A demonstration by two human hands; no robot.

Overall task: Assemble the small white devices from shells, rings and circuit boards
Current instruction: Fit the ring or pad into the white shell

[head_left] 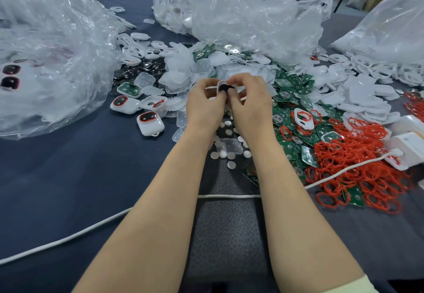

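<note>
Between left hand [205, 105], right hand [250, 104]: one shell [220, 84]

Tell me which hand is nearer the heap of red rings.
Right. The right hand is left of the heap of red rings; the left hand lies farther left, beyond the right one. Both grip one white shell.

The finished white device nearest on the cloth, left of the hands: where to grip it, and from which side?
Pinch the finished device by its white flanks, from above and left: it lies window-up, left side open, clear shells crowding its right.
</note>
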